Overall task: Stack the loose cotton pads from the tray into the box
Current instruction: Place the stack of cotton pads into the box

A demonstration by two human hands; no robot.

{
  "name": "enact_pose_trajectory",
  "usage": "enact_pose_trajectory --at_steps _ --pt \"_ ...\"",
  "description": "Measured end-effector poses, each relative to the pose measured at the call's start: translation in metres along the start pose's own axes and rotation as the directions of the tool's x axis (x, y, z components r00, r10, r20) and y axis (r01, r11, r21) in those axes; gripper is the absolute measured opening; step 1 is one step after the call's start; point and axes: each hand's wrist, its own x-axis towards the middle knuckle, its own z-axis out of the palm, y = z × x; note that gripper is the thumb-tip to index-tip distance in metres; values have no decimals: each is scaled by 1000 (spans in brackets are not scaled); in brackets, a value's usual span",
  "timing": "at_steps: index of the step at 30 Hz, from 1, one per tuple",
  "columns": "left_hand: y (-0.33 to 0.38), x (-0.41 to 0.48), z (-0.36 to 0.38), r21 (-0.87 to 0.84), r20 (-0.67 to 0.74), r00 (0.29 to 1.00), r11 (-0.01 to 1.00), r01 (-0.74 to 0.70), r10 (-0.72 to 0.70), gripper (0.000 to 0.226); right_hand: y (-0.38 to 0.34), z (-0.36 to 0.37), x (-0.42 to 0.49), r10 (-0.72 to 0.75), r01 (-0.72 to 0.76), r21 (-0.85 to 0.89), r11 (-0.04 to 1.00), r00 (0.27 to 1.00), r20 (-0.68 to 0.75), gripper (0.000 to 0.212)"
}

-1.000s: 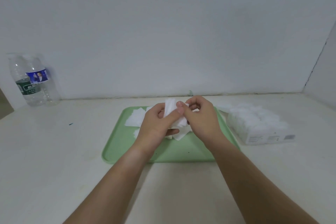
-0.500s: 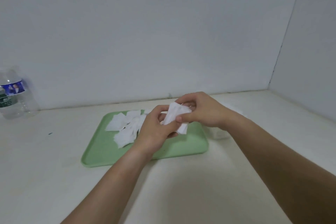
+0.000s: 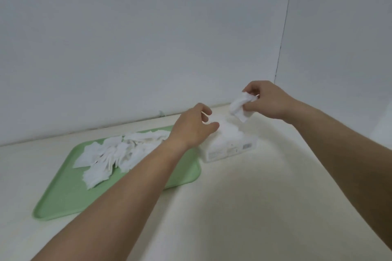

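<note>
A light green tray (image 3: 70, 193) lies on the table at left with several loose white cotton pads (image 3: 110, 154) spread over its far half. Just right of the tray stands the white box (image 3: 231, 146), with pads piled in its top. My right hand (image 3: 265, 99) grips a small bunch of cotton pads (image 3: 240, 107) in the air above the far end of the box. My left hand (image 3: 193, 129) hovers at the box's left end, its fingers loosely curved and holding nothing.
The cream tabletop stretches toward me in front of the tray and box. White walls close the back and the right side, meeting in a corner (image 3: 277, 65) behind the box.
Both hands held the pad bunch over the tray. Now my right hand alone has carried it rightward over the box, and my left hand has let go. The view has swung right.
</note>
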Motion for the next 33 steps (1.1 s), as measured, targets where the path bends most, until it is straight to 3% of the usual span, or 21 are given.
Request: enact_pose_trajectory --at_steps 5,7,11,17,22,28,33 --pt "9 44 31 262 284 957 965 -22 -55 89 27 -10 10 32 -32 -39 999 999 -10 23" --pt "9 56 39 322 344 937 944 -67 -51 98 34 -11 16 24 -24 -41 999 1000 -11 22" --pt "8 72 46 447 399 917 872 -200 6 94 44 -12 31 11 -11 -1 1000 1000 -16 21" --pt "1 75 46 444 412 911 869 -220 20 69 49 5 52 76 -86 139 986 994 75 23" --pt "-5 69 46 452 424 899 834 -316 110 61 54 22 65 11 30 -219 975 983 183 23" --pt "-4 60 47 492 419 897 796 -353 139 49 45 23 68 -69 196 -396 897 948 312 24" --pt "-7 59 41 482 420 898 807 -340 128 49 35 38 67 -52 350 -629 695 896 441 35"
